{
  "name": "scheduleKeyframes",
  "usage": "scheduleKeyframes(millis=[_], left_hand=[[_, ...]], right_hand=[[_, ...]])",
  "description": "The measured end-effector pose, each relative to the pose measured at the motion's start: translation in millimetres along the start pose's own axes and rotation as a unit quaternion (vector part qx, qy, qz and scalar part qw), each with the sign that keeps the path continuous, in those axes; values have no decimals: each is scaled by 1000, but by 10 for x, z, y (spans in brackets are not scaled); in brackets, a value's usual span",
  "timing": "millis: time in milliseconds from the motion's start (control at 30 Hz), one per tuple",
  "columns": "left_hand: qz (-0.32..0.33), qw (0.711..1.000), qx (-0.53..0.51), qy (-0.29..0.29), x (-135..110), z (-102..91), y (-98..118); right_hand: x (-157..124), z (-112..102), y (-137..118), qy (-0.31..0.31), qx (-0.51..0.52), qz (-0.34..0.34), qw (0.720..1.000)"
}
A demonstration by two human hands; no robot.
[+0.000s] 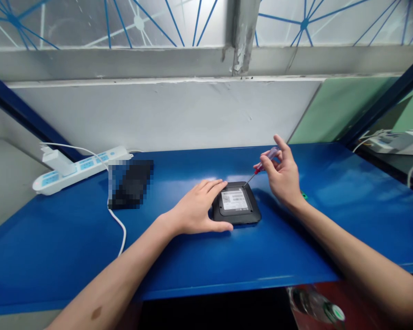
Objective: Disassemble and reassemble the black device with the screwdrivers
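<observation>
A flat black square electronic box (254, 211) with a white label lies on the blue table. My left hand (201, 208) grips its left side, fingers along the far edge and thumb at the near edge. In my right hand (282, 176) is a screwdriver (270, 155) with a clear purplish handle and a red collar, held tilted between thumb and fingers with the index finger raised. The screwdriver's tip meets the box near its far right corner; whether a screw sits there is too small to tell. A small green piece (304, 195) shows behind my right wrist.
A white power strip (86, 165) with a plugged-in adapter (58, 161) is at the back left. Beside it lies a pixelated dark object (134, 183), with a white cable (124, 233) running past. Below the table's front edge is a clear plastic bottle (313, 305).
</observation>
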State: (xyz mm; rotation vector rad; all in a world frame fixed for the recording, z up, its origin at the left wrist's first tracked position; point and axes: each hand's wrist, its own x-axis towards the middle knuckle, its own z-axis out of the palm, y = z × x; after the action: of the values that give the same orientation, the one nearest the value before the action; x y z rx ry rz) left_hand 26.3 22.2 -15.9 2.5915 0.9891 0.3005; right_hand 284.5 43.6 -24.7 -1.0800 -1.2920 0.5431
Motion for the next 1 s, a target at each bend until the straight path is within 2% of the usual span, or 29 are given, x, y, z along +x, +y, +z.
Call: scheduleKeyframes(millis=[167,533,1000], left_hand=[[-14,1000,5,2,10,-1,-32],[-20,999,14,27,63,1,-109],[-28,999,11,25,76,-17,-133]], right_hand=[[19,-12,-7,30,3,-4,1000],[-85,16,-123,-40,-9,6,999],[-149,53,-169,-63,-7,-29,998]])
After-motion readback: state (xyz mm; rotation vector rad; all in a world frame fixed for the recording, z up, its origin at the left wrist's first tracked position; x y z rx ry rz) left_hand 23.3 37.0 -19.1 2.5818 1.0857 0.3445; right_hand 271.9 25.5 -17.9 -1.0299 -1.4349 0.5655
